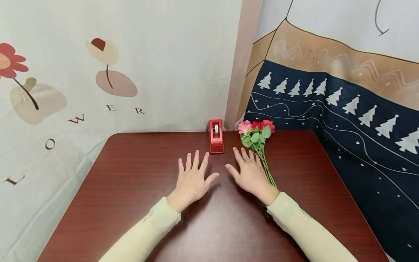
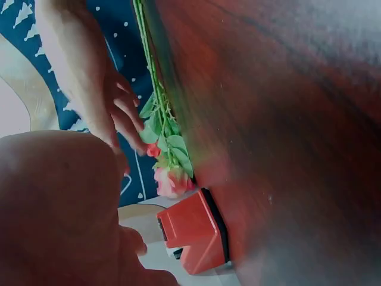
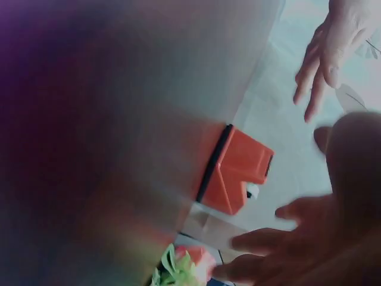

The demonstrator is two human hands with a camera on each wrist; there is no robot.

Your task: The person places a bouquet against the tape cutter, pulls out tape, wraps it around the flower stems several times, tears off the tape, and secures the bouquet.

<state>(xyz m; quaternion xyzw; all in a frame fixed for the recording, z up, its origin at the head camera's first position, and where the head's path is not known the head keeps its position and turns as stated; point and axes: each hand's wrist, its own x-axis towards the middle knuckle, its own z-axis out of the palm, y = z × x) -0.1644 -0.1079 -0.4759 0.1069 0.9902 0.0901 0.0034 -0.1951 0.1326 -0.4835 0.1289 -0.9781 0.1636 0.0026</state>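
Observation:
My left hand (image 1: 192, 182) is spread over the middle of the table, palm down, fingers straight and holding nothing. To its right my right hand (image 1: 252, 176) is spread the same way, its fingers overlapping the stems of the flowers in the head view. A red tape dispenser (image 1: 216, 145) with a small roll of tape stands at the table's back edge, just beyond the left fingertips. The bunch of artificial roses (image 1: 258, 134), pink and red with green leaves, lies at the back right. Both wrist views show the dispenser (image 2: 193, 229) (image 3: 238, 170) from the side.
The dark red wooden table (image 1: 137, 174) has rounded back corners. Behind it hangs a pale cloth (image 1: 176, 65) printed with flowers and letters. On the right hangs a navy cloth (image 1: 304, 109) with white trees, close along the table's edge.

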